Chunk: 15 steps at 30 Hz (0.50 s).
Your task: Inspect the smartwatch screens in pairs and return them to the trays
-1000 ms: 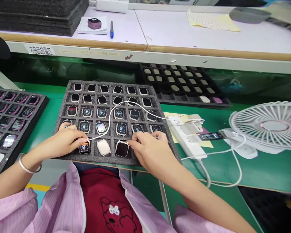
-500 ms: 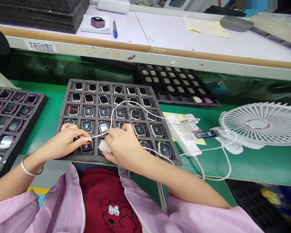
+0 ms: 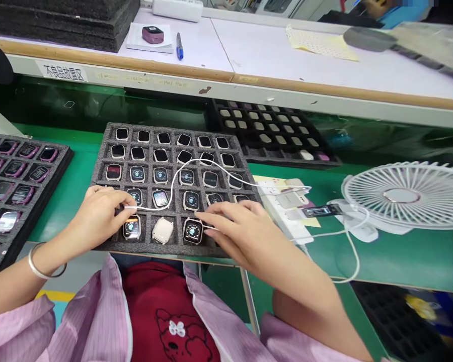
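Note:
A grey foam tray (image 3: 145,245) holds rows of square smartwatch bodies without straps. My left hand (image 3: 101,213) is closed at the tray's left front, pinching a white cable (image 3: 151,208) just above a lit watch (image 3: 132,229) with an orange band on screen. Beside that lies a pale watch turned face down (image 3: 163,230). My right hand (image 3: 241,226) is over the front right of the tray. Its thumb and fingers close around a second thin white cable (image 3: 210,228) at the edge of a lit watch (image 3: 193,231). Its palm hides the watches beneath.
Right of the tray lie a white power strip (image 3: 283,216) with plugged-in chargers and a white fan (image 3: 403,193). A tray of purple watches (image 3: 13,173) is at left. Behind, under the shelf (image 3: 249,60), sits a dark tray (image 3: 272,125). The cable arcs over the middle watches.
My right hand has moved right, away from the face-down watch, which now lies uncovered in its slot. My left hand has shifted slightly left, still with the cable.

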{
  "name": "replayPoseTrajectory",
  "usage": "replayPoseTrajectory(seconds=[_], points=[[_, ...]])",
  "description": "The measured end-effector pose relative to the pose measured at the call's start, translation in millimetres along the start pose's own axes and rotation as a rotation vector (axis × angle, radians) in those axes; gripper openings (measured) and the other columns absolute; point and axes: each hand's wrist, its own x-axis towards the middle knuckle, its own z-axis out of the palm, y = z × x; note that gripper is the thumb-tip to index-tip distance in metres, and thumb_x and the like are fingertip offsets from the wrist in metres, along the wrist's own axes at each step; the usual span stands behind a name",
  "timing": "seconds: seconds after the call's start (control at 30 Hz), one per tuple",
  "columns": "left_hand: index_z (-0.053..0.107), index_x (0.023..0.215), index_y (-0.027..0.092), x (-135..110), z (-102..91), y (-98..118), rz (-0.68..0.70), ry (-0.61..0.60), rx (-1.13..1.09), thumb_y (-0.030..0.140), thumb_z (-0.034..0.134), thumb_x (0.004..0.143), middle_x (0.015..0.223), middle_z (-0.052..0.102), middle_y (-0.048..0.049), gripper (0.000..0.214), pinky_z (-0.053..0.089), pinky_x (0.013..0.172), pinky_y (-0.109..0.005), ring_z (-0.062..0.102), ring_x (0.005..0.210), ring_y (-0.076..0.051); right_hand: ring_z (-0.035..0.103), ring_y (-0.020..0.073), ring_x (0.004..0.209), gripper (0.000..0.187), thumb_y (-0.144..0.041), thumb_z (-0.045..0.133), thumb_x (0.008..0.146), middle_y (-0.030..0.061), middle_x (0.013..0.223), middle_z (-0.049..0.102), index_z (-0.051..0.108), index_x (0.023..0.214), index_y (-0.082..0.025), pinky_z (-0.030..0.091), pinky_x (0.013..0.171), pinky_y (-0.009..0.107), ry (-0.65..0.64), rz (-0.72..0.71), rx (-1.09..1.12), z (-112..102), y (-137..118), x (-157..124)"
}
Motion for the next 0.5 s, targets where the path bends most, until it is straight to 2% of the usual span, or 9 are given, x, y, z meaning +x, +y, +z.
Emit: replayPoseTrajectory(seconds=[0.07, 0.13, 0.2, 0.33, 0.43, 0.5], points=[[0.071, 0.09, 0.023, 0.5, 5.1, 9.7, 0.083, -0.006, -0.112, 0.037, 0.059, 0.094, 0.09, 0.071, -0.0012, 0.018, 0.039, 0.09, -0.037, 0.062, 0.088, -0.019, 0.064, 0.0213, 0.088, 0.022, -0.02, 0.046, 0.101, 0.0089, 0.1, 0.069, 0.067, 0.109, -0.02, 0.036, 0.08, 0.036, -0.01, 0.066, -0.025, 3.4, 9.6, -13.3], [0.072, 0.09, 0.024, 2.8, 15.8, 18.9, 0.179, -0.097, -0.184, 0.033, 0.062, 0.094, 0.092, 0.07, -0.0003, 0.014, 0.038, 0.087, -0.034, 0.062, 0.088, -0.018, 0.063, 0.0216, 0.083, 0.021, -0.023, 0.046, 0.102, 0.0082, 0.094, 0.068, 0.067, 0.101, -0.019, 0.035, 0.078, 0.036, -0.02, 0.115, -0.059, 10.4, 16.1, -21.4], [0.072, 0.088, 0.024, 6.2, 29.5, 25.1, 0.233, -0.16, -0.146, 0.029, 0.064, 0.093, 0.087, 0.069, 0.0013, 0.01, 0.035, 0.088, -0.036, 0.06, 0.086, -0.017, 0.062, 0.023, 0.083, 0.019, -0.024, 0.048, 0.101, 0.0086, 0.092, 0.067, 0.066, 0.099, -0.018, 0.034, 0.077, 0.036, -0.027, 0.139, -0.082, 18.4, 18.9, -24.5], [0.069, 0.09, 0.024, 12.0, 48.0, 30.9, 0.376, -0.152, 0.104, 0.023, 0.064, 0.092, 0.087, 0.07, 0.0005, 0.006, 0.03, 0.092, -0.041, 0.057, 0.088, -0.019, 0.06, 0.0242, 0.088, 0.015, -0.021, 0.051, 0.099, 0.0099, 0.096, 0.065, 0.065, 0.101, -0.017, 0.034, 0.079, 0.036, -0.009, 0.154, -0.072, 29.1, 15.4, -22.3], [0.065, 0.098, 0.022, 15.2, 46.8, 39.5, 0.503, -0.119, 0.396, 0.019, 0.056, 0.095, 0.093, 0.068, -0.0049, 0.009, 0.033, 0.093, -0.042, 0.056, 0.092, -0.023, 0.057, 0.0238, 0.088, 0.014, -0.017, 0.052, 0.098, 0.0089, 0.095, 0.063, 0.066, 0.098, -0.017, 0.031, 0.08, 0.036, -0.003, 0.153, -0.069, 32.1, 9.5, -17.4], [0.063, 0.098, 0.02, 18.5, 42.0, 46.7, 0.563, -0.12, 0.534, 0.015, 0.051, 0.095, 0.09, 0.067, -0.0059, 0.013, 0.035, 0.095, -0.042, 0.056, 0.091, -0.023, 0.055, 0.0235, 0.085, 0.013, -0.015, 0.055, 0.096, 0.0083, 0.092, 0.063, 0.067, 0.092, -0.017, 0.028, 0.078, 0.036, -0.024, 0.139, -0.09, 33.6, 6.2, -13.4]])
